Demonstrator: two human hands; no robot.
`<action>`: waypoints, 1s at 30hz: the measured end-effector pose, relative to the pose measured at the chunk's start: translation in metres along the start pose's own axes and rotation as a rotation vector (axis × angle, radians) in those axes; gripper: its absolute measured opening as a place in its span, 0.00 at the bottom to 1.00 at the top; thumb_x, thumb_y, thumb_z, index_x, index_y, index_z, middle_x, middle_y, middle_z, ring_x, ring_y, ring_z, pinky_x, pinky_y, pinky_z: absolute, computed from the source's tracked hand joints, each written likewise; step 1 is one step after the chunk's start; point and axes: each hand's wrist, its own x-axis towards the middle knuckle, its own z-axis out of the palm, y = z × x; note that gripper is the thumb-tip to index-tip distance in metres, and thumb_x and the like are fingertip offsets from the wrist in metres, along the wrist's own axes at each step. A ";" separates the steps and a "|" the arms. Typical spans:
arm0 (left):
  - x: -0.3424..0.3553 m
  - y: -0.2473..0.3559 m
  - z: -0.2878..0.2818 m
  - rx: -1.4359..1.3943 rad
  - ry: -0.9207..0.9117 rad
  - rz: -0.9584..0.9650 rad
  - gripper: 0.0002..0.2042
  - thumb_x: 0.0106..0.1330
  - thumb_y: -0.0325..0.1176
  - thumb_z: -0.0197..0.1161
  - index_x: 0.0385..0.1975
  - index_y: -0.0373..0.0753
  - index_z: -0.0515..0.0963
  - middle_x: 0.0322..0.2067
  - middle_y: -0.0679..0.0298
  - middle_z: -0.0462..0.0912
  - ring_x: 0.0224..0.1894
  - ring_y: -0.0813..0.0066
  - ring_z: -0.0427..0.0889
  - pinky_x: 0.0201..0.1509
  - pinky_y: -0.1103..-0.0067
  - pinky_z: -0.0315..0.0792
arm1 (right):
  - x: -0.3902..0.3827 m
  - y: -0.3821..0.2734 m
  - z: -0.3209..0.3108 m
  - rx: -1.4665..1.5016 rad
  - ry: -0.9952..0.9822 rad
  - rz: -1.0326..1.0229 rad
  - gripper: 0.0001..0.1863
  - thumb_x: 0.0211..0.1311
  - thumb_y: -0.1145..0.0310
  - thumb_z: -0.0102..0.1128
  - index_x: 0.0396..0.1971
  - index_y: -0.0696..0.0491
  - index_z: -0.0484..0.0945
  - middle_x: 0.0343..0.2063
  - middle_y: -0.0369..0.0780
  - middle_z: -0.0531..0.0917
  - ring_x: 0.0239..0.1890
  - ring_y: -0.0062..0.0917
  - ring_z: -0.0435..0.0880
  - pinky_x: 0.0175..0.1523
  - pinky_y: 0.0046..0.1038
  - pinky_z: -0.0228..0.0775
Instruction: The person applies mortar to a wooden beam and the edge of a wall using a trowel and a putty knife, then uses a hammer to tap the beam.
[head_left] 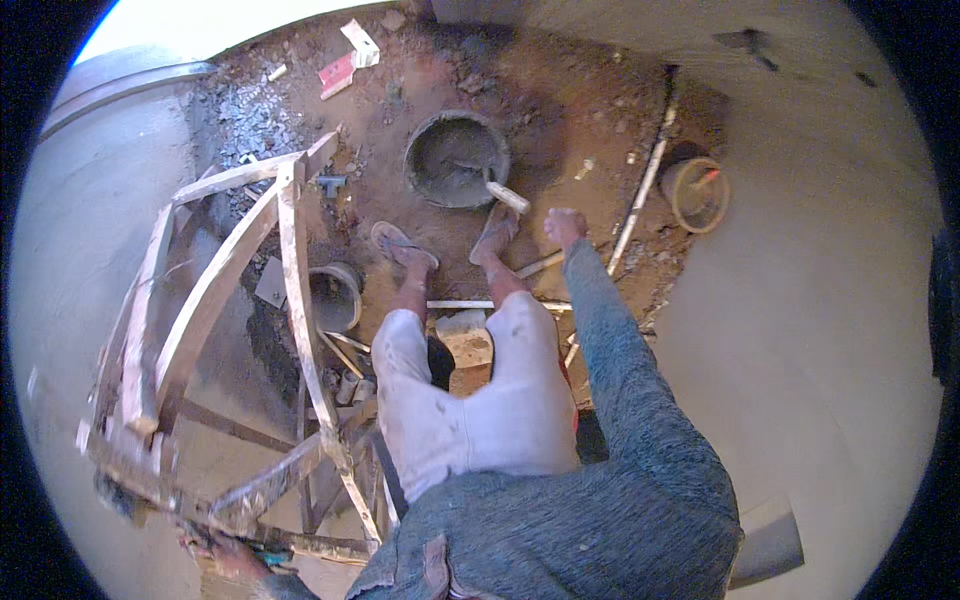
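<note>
1. Dirt floor [570, 110], upper ctr: rubble-strewn.
2. Wooden frame [292, 245], L side of pic; L hand [230, 556] at bottom rail, lower L. Grip: can't tell.
3. R hand [566, 227], nr ctr: fingers curled in, seemingly empty, nr trowel [508, 196].
4. Tip: steady frame before shifting wt.

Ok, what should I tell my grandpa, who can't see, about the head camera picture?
A person stretches the right hand over dirt near a tub of grey mix with a tool in it; the left hand is by a wooden frame.
</note>
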 end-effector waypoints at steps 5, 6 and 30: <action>0.025 0.103 -0.016 -0.058 -0.025 0.005 0.25 0.69 0.50 0.56 0.58 0.38 0.78 0.53 0.47 0.82 0.45 0.52 0.84 0.45 0.62 0.77 | 0.144 -0.033 -0.010 -0.060 0.116 -0.040 0.20 0.62 0.50 0.60 0.42 0.51 0.77 0.30 0.43 0.82 0.32 0.37 0.83 0.34 0.40 0.77; 0.028 0.123 -0.014 -0.072 -0.035 0.010 0.25 0.69 0.50 0.56 0.58 0.38 0.78 0.53 0.47 0.82 0.45 0.52 0.84 0.45 0.62 0.77 | 0.168 -0.042 -0.006 -0.201 0.283 -0.094 0.23 0.61 0.49 0.62 0.46 0.52 0.77 0.33 0.44 0.82 0.35 0.37 0.83 0.37 0.41 0.78; -0.021 0.203 -0.007 -0.096 -0.210 -0.062 0.22 0.68 0.47 0.58 0.53 0.36 0.79 0.50 0.47 0.82 0.43 0.51 0.84 0.44 0.62 0.76 | 0.224 -0.046 0.011 -0.772 0.843 -0.378 0.27 0.71 0.45 0.48 0.44 0.57 0.79 0.32 0.43 0.84 0.35 0.37 0.84 0.39 0.40 0.75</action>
